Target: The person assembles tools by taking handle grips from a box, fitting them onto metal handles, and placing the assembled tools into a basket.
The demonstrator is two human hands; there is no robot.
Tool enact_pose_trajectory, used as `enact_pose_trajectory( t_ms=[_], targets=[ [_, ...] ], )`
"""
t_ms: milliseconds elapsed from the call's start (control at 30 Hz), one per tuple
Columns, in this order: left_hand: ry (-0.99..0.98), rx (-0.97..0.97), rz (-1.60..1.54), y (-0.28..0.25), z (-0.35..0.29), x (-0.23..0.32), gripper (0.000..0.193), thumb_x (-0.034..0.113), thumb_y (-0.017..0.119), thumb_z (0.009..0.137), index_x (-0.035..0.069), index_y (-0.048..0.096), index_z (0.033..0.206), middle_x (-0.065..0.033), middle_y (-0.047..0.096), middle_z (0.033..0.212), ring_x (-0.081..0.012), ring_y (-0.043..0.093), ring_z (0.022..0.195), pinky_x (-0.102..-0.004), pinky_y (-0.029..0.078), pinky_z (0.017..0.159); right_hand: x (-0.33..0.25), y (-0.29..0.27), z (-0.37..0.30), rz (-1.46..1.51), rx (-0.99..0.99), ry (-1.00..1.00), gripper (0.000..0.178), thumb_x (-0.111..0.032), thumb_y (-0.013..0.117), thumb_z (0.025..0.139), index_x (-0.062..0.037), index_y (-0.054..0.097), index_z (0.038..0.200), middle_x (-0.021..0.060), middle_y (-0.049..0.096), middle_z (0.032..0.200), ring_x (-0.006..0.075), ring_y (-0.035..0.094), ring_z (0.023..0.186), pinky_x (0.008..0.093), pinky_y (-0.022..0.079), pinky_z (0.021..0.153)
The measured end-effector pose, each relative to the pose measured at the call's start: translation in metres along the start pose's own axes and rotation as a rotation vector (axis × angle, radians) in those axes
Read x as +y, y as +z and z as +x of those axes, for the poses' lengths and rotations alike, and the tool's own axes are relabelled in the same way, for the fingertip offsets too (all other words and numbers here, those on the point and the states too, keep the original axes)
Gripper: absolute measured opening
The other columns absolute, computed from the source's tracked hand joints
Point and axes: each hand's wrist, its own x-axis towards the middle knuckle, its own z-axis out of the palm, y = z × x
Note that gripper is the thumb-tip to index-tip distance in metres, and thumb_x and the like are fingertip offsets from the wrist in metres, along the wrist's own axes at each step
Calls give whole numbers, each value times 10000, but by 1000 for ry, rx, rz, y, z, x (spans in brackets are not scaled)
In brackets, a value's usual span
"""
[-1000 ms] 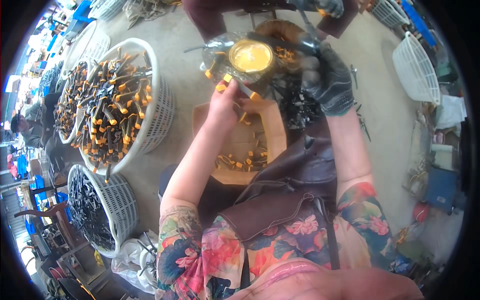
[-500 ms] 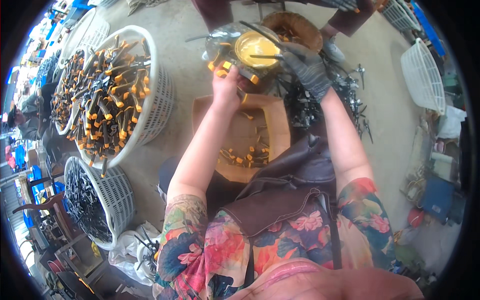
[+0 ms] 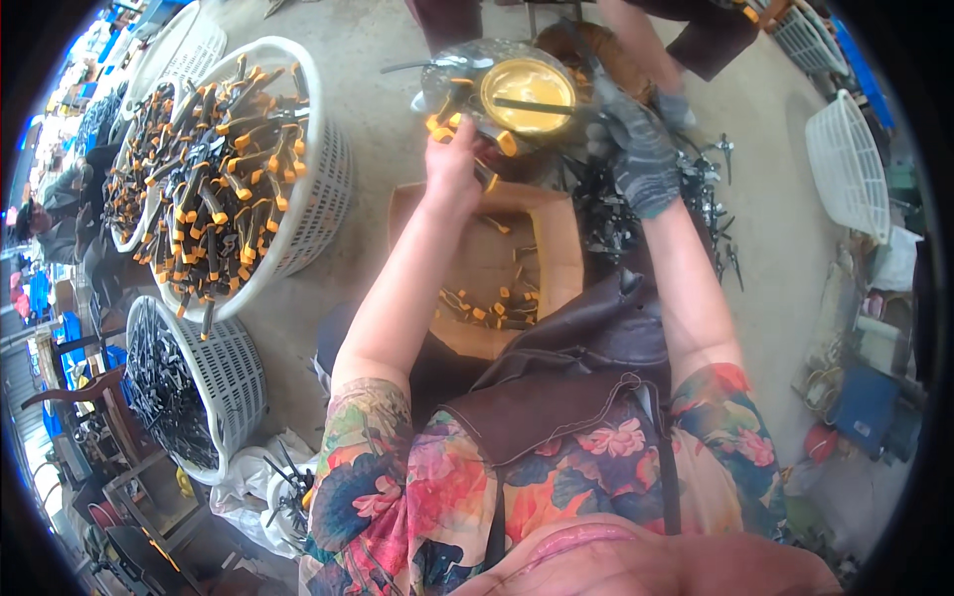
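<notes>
My bare left hand is closed around black handles with orange ends, just left of a round tin of yellow paste. To the right of the tin, my right hand wears a grey striped glove. It is closed on a dark metal bar that points away from me, somewhat smeared by motion. Another dark bar lies across the tin. Below my left hand stands an open cardboard box with several orange-ended handles in its bottom.
On the left, a white basket is heaped with black-and-orange handles; a smaller basket nearer me holds dark parts. Dark metal pieces are piled right of the box. Another person's arm reaches in beyond my right hand.
My right hand has shifted slightly right and nearer me, away from the tin. The bar in it now points more directly away, while one bar stays across the tin.
</notes>
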Motion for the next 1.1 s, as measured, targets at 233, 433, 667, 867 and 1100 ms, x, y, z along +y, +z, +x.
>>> enact_pose_trajectory(
  t_ms=[233,433,667,867,1100],
  targets=[
    [-99,213,-67,10,-14,23,262,274,464,981,27,552,1000,-68,608,885,-141,536,730,-279,469,623,-10,5,-32,-103,-79,-280,265,-189,637,875,-6,590,1060,68,641,788,161,638,610,270,550,533],
    [-81,173,-93,3,-12,25,321,279,446,987,-10,585,1000,-75,588,866,-148,529,720,-268,472,618,-12,17,-46,-297,-151,-371,337,-203,628,890,21,590,1139,74,664,845,107,635,658,226,537,587],
    [-96,167,-65,5,-14,21,298,271,449,986,1,573,1007,-86,604,887,-150,554,742,-267,489,622,-8,17,-50,-311,-165,-351,338,-209,634,891,19,591,1137,71,664,878,110,641,690,223,536,591],
    [-43,218,35,26,-27,20,201,230,495,966,46,466,1043,-87,593,906,-170,592,744,-290,518,588,2,19,-40,-567,-258,-593,316,-216,628,896,7,601,1118,64,661,831,98,612,665,246,498,572],
    [67,175,106,53,-53,28,331,219,502,957,88,294,1179,-110,558,970,-176,619,688,-314,527,584,29,33,-15,-425,-195,-811,208,-187,620,899,-15,618,1016,57,662,836,103,593,710,275,490,629]
  ],
)
